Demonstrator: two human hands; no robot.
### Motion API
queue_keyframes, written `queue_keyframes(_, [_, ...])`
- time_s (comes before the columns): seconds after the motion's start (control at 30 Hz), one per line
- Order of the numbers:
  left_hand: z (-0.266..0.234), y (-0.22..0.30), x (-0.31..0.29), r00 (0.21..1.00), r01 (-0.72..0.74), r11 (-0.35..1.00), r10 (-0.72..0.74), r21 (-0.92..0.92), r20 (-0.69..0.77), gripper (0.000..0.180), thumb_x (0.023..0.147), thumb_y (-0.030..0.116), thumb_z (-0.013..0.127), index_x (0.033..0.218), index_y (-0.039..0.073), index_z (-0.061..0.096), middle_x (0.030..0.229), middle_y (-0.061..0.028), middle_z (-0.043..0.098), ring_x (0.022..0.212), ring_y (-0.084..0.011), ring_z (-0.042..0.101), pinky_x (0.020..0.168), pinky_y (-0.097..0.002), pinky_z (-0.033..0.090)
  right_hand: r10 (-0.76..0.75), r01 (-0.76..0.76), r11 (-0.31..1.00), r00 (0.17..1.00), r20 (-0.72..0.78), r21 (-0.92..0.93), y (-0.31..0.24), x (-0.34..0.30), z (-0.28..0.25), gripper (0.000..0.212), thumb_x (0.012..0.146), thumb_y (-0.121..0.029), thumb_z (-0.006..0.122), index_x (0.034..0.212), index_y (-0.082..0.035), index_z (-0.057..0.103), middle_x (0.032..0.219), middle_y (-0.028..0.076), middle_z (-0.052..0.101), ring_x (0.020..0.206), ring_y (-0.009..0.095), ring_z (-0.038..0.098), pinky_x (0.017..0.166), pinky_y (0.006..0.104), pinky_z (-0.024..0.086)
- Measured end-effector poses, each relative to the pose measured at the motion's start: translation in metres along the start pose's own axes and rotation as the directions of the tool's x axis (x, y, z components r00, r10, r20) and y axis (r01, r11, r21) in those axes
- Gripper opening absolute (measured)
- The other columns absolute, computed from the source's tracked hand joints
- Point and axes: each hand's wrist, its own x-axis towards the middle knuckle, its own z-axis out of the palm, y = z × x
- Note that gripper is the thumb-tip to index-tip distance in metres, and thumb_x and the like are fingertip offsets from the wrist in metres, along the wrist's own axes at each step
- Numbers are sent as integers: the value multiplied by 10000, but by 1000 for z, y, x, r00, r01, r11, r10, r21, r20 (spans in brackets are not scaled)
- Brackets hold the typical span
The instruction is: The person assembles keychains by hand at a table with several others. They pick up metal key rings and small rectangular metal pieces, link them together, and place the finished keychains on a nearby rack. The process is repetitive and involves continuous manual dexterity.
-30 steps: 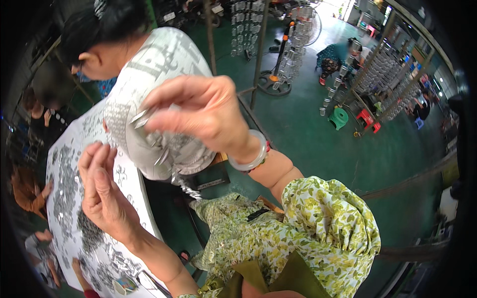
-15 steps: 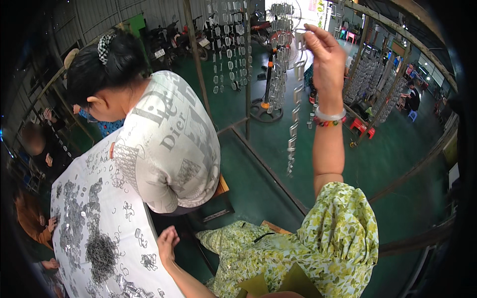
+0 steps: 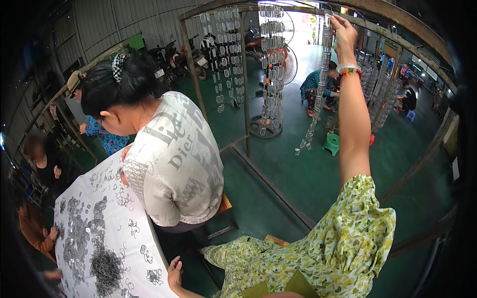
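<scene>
My right hand [image 3: 346,37] is raised high at the upper right, its fingers pinched on the top of a long chain of metal links [image 3: 325,54]. The chain hangs down freely, slanting a little left, its lower end above the green floor. The top link is close to the overhead bar [image 3: 303,9]; whether it touches the bar I cannot tell. Low down, my left hand [image 3: 175,274] is beside the edge of the white-covered table [image 3: 114,226], fingers loosely bent and apart, with nothing visible in it.
A dark heap of wire rings [image 3: 106,270] and scattered metal pieces [image 3: 77,228] lie on the table. A co-worker in a grey top [image 3: 174,159] sits close at my left. Other chains [image 3: 272,64] hang from the frame. A green stool [image 3: 331,143] stands beyond my chain.
My right hand has gone up and slightly right, carrying the chain toward the overhead bar. My left hand has shifted slightly down and right.
</scene>
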Motion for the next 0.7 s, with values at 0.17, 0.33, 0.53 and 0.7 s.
queue_keyframes(0.17, [-13,-3,-3,999,20,1000,-21,-20,-27,397,929,222,547,1309,124,491,1383,-124,419,1326,-286,299,1003,-511,296,26,-26,997,1000,-10,-66,8,21,15,210,778,-81,735,961,-4,666,815,26,658,669,76,557,573,209,440])
queue_keyframes(0.33, [-13,1,-13,998,10,1000,-10,-15,-62,445,902,275,592,1306,116,494,1355,-132,448,1282,-294,359,999,-470,307,-1,36,922,996,92,-385,-4,49,24,259,793,-96,683,1023,2,613,847,85,627,705,137,544,619,286,442])
queue_keyframes(0.53, [-3,6,-10,995,-51,999,52,-4,90,538,895,366,591,1354,134,434,1448,-94,339,1369,-272,218,1040,-528,247,-14,497,348,850,526,-795,69,158,-22,376,727,-239,694,974,16,569,877,164,603,723,207,560,604,380,453])
queue_keyframes(0.7, [-8,3,-13,999,10,999,-9,-33,38,509,916,329,569,1361,126,427,1454,-108,321,1371,-267,208,1058,-502,238,-33,361,764,849,527,-535,124,169,-28,409,722,-221,665,1048,-14,529,852,152,592,659,196,535,530,376,427])
